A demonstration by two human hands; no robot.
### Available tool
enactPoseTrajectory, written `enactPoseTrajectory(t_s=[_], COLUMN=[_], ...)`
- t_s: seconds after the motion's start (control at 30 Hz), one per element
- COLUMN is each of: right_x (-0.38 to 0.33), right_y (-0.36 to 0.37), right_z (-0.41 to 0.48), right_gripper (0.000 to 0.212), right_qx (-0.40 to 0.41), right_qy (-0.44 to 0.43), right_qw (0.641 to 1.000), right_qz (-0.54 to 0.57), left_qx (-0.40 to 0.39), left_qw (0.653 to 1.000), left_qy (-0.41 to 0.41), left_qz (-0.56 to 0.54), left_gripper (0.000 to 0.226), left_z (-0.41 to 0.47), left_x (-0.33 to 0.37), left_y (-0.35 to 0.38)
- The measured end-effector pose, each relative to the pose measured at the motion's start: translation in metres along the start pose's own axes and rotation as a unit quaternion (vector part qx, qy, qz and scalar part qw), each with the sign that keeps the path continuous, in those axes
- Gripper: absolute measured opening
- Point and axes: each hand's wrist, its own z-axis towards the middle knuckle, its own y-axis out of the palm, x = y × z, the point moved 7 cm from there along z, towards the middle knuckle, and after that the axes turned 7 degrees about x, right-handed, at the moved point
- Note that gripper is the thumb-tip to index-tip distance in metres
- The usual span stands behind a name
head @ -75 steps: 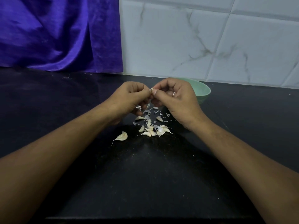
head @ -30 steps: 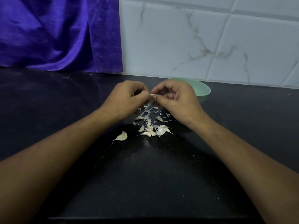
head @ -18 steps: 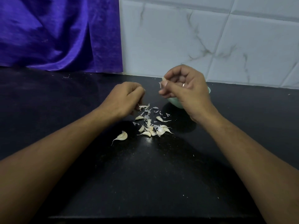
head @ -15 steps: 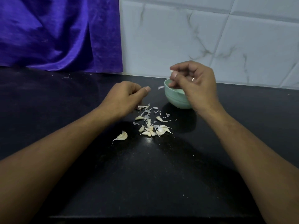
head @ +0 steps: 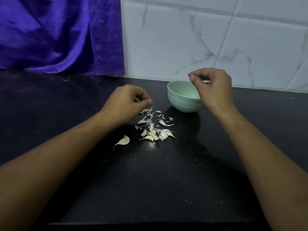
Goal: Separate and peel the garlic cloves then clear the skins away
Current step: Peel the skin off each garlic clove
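so, the garlic cloves (head: 155, 133) lie in a loose heap mid tabletop (head: 150, 189), tails fanned every way, torn skins (head: 150, 114) just beyond at 12 o'clock, one stray clove (head: 124, 140) at 8 o'clock with its tail aimed on toward 8. my left hand (head: 128, 104) sits at 11 o'clock of the heap, clearly the nearer, fingers curled; whether it pinches a scrap i cannot tell. my right hand (head: 215, 87) hovers over the green bowl (head: 181, 102) at 1 o'clock, thumb and forefinger pressed together, contents hidden. i judge the left should fetch the next clove.
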Motion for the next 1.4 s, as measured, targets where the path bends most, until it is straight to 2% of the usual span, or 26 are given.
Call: enactPoseTrajectory(t_s=[0.07,0.13,0.2,0.27,0.37,0.47,0.53,0.63,0.8,0.93,1.0,1.1,1.3,1.4], right_x=[-0.012,-0.027,-0.040,-0.044,-0.036,-0.028,-0.023,-0.017,-0.018,-0.022,-0.024,-0.025,-0.027,-0.026], right_y=[-0.001,0.005,0.018,0.035,0.054,0.060,0.063,0.070,0.074,0.074,0.073,0.070,0.075,0.074], right_z=[-0.003,-0.008,-0.018,-0.032,-0.052,-0.058,-0.061,-0.068,-0.067,-0.069,-0.067,-0.059,-0.062,-0.061], right_gripper=[0.011,0.008,0.011,0.018,0.025,0.012,0.014,0.020,0.005,0.002,0.002,0.006,0.017,0.011], right_qx=[-0.003,-0.052,-0.151,-0.271,-0.386,-0.418,-0.435,-0.449,-0.433,-0.430,-0.397,-0.335,-0.318,-0.299], right_qy=[-0.011,-0.021,-0.027,-0.018,-0.012,-0.025,-0.010,-0.002,-0.028,-0.061,-0.050,0.004,0.066,0.081], right_qw=[0.999,0.995,0.981,0.957,0.922,0.907,0.899,0.891,0.897,0.895,0.914,0.942,0.933,0.936], right_qz=[0.031,0.083,0.121,0.103,0.014,-0.044,-0.056,-0.071,-0.087,-0.102,-0.064,0.037,0.154,0.167], left_qx=[0.009,0.018,0.024,0.021,-0.004,-0.027,-0.026,-0.002,-0.019,-0.039,-0.041,-0.046,-0.037,-0.027], left_qw=[1.000,1.000,1.000,1.000,1.000,0.999,0.999,1.000,1.000,0.999,0.999,0.998,0.998,0.998], left_qy=[-0.005,-0.010,-0.006,0.005,0.016,0.025,0.019,0.013,0.020,0.029,0.035,0.045,0.058,0.059], left_qz=[0.012,0.020,0.009,0.003,0.008,0.001,-0.007,0.008,0.009,0.015,0.006,0.001,-0.004,-0.017], left_gripper=[0.017,0.030,0.040,0.043,0.027,0.017,0.008,0.009,0.024,0.012,0.013,0.029,0.024,0.020], left_z=[0.000,0.001,0.002,0.002,0.003,0.002,0.002,0.003,0.001,-0.002,-0.002,-0.001,-0.002,-0.001], left_x=[-0.001,-0.003,-0.003,-0.001,0.000,0.000,-0.002,-0.002,-0.001,0.002,0.002,0.004,0.007,0.007], left_y=[-0.002,-0.005,-0.006,-0.005,0.001,0.004,0.004,0.002,0.005,0.008,0.008,0.009,0.007,0.005])
